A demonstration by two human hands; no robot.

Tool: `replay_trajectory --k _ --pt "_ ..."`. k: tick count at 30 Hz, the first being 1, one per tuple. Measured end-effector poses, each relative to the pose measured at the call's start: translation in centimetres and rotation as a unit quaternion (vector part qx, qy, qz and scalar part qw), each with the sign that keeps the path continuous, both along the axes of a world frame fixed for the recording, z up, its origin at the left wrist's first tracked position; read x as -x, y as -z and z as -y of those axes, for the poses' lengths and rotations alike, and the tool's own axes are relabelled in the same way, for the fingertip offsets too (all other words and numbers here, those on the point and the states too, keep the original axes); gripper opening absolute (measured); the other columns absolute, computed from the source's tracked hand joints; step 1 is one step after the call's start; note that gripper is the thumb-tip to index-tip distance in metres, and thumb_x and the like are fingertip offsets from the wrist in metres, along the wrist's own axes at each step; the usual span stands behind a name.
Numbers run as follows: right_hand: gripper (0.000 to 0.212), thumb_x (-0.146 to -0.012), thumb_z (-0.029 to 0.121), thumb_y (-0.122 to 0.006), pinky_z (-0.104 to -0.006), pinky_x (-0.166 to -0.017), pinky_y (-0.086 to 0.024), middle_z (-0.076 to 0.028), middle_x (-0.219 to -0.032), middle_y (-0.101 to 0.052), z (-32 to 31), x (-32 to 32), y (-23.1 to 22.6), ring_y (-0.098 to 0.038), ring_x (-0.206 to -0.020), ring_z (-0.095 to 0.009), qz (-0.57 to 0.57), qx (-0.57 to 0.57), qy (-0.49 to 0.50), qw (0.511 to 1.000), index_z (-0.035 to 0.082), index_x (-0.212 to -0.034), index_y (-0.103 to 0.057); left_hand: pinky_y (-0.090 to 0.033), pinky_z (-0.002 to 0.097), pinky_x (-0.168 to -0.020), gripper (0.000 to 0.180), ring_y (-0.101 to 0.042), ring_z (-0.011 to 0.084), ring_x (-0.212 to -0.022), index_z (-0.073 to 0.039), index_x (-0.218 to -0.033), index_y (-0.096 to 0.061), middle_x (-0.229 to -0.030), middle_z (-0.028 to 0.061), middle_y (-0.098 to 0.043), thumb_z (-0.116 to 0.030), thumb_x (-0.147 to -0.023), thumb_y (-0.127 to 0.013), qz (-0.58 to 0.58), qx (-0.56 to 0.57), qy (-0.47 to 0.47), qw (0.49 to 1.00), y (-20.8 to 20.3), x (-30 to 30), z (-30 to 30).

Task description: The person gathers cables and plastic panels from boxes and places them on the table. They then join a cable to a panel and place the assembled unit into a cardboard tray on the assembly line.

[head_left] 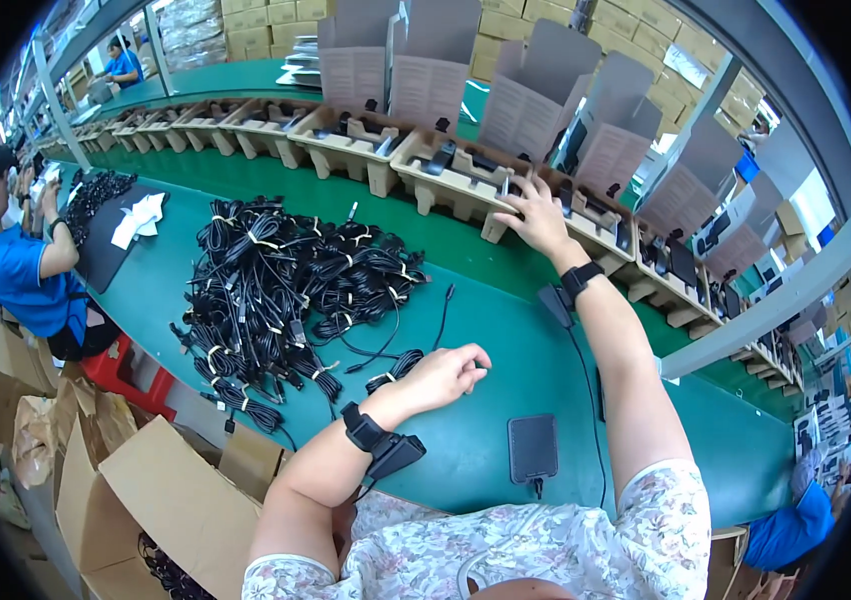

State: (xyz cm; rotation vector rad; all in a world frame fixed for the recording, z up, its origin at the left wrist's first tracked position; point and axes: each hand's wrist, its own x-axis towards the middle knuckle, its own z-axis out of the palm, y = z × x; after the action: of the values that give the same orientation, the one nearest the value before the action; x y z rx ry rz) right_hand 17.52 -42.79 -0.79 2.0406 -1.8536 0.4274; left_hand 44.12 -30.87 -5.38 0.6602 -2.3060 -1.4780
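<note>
My right hand (543,222) reaches over a brown molded pulp tray (461,192) on the line, its fingers apart. The fingertips are at the tray's edge, beside a black device (441,157) lying in it; whether they touch anything inside is unclear. My left hand (438,378) hangs low over the green table, fingers curled in; whatever may be inside the fist is hidden. Beside its wrist lies a tied bundle of black cable (398,369). Left of that rises a big heap of bundled black cables (266,275) with pale ties.
Pulp trays line the far side, several backed by upright grey box lids (536,100). A black rectangular pad (533,449) lies near my body. Grey metal posts (736,320) rise at right. Open cartons (181,490) stand lower left. A co-worker in blue (31,265) sits at left.
</note>
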Motion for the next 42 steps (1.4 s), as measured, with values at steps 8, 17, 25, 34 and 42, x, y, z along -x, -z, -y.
replay_trajectory --k 8,17,25,34,42 --pt "0.035 -0.080 0.039 -0.061 -0.0494 -0.095 -0.034 -0.003 -0.133 -0.043 -3.9 2.2 -0.3 -0.034 -0.126 -0.032 0.013 -0.054 -0.078 0.995 0.018 -0.109 -0.063 -0.046 0.0263 -0.055 0.015 -0.057 0.0119 -0.062 -0.005 -0.102 -0.055 -0.069 0.0035 -0.060 -0.012 -0.090 -0.053 0.003 0.034 0.016 0.999 0.0 0.4 0.0" --pt "0.048 -0.081 0.033 -0.062 -0.0429 -0.097 -0.036 -0.010 -0.128 -0.047 -17.9 1.1 0.1 -0.044 -0.119 -0.029 0.033 0.057 -0.013 0.998 0.015 -0.124 -0.050 -0.042 0.0212 -0.054 0.015 -0.051 0.0067 -0.059 -0.005 -0.103 -0.057 -0.068 0.0012 -0.057 -0.008 -0.089 -0.053 0.046 -0.065 0.000 0.997 -0.2 0.5 0.4" --pt "0.049 -0.077 0.031 -0.067 -0.0394 -0.096 -0.039 -0.012 -0.124 -0.050 -38.1 6.0 0.6 -0.048 -0.114 -0.033 0.203 -0.037 0.309 0.928 0.011 -0.120 -0.053 -0.038 0.0198 -0.050 0.016 -0.046 0.0045 -0.056 -0.005 -0.104 -0.057 -0.067 -0.0010 -0.056 -0.009 -0.090 -0.052 0.067 0.023 -0.006 0.997 -0.3 1.2 -0.8" --pt "0.066 -0.073 0.034 -0.071 -0.0410 -0.095 -0.039 -0.014 -0.128 -0.046 -34.0 7.6 3.2 -0.045 -0.116 -0.033 0.106 -0.054 0.252 0.960 0.009 -0.129 -0.045 -0.037 0.0201 -0.049 0.014 -0.044 0.0042 -0.054 -0.005 -0.102 -0.058 -0.065 -0.0018 -0.055 -0.008 -0.089 -0.053 0.044 0.053 -0.018 0.997 0.6 1.4 -0.7" --pt "0.050 -0.075 0.023 -0.071 -0.0379 -0.078 -0.047 -0.017 -0.103 -0.058 -30.6 5.1 0.4 -0.057 -0.093 -0.031 0.138 -0.023 0.276 0.951 0.005 -0.116 -0.048 -0.044 0.0269 -0.057 0.040 -0.055 0.0131 -0.066 -0.006 -0.120 -0.047 -0.082 0.0070 -0.060 -0.012 -0.084 -0.062 0.056 0.099 -0.050 0.992 0.2 1.3 -0.9"
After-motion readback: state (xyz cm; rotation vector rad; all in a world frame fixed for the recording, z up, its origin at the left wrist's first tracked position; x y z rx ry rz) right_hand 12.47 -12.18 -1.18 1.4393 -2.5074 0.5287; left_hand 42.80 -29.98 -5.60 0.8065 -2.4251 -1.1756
